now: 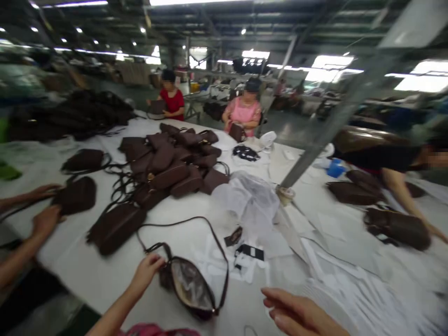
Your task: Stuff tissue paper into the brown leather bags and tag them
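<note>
A dark brown handbag point(193, 282) lies on the white table with its mouth unzipped, showing a pale, shiny lining. Its long strap loops over the table behind it. My left hand point(149, 270) pinches the bag at its left end, near the short handle; what exactly lies between the fingertips is hard to see. My right hand point(297, 310) is apart from the bag, at the lower right, with fingers stretched out and nothing in it. Beyond the bag lie black and white tags point(255, 252) and white paper strips.
A heap of brown bags point(171, 163) covers the table's middle. Crumpled clear plastic point(247, 198) lies beside a slanted metal post point(315, 140). At left, another person's hands point(47, 219) hold a bag point(79, 195). Co-workers handle bags across the table and at right. White sheets point(350, 284) spread at lower right.
</note>
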A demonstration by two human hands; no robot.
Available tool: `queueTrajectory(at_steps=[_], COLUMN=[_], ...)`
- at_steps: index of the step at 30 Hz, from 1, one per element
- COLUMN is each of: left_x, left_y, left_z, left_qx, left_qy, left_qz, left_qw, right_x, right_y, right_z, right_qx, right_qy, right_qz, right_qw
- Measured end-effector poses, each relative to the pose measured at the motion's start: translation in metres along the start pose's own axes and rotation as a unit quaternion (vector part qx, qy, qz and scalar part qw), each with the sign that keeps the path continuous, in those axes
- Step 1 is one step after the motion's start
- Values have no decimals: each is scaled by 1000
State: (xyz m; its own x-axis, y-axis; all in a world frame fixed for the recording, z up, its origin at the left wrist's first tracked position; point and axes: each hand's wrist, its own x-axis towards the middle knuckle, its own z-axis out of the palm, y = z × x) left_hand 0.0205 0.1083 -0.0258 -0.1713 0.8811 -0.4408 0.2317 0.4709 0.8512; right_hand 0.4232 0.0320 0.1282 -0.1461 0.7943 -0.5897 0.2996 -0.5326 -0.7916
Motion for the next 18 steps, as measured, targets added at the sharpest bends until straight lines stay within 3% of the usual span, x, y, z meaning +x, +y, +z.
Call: queueTrajectory(at_steps=[2, 4, 9, 11, 13, 16, 18], left_x=[-11, -9, -1, -3, -4, -4, -3], left_y=[-21, -30, -35, -39, -44, -50, -52], left_z=[-29, -36, -35, -40, -44, -47, -46], left_qx=[-31, -67, -133, -149, -163, -180, -189], left_qy=[-1, -19, -85, -103, -114, -125, -136], left_qz=[-19, -20, -16, -23, -32, -40, -38], left_qw=[999, 997, 987, 983, 979, 975, 972], right_x=[18, 36, 78, 90, 99, 107, 109], right_y=[-4, -12, -36, -38, -37, -28, -22], right_z=[56, 113, 229, 260, 283, 303, 313], right_qx=[-11, -79, -238, -274, -323, -376, -361], right_qy=[-61, -102, -48, -58, -69, -55, -35], right_qz=[-8, -70, -199, -214, -186, -111, -115], right_qw=[998, 989, 949, 936, 925, 918, 925])
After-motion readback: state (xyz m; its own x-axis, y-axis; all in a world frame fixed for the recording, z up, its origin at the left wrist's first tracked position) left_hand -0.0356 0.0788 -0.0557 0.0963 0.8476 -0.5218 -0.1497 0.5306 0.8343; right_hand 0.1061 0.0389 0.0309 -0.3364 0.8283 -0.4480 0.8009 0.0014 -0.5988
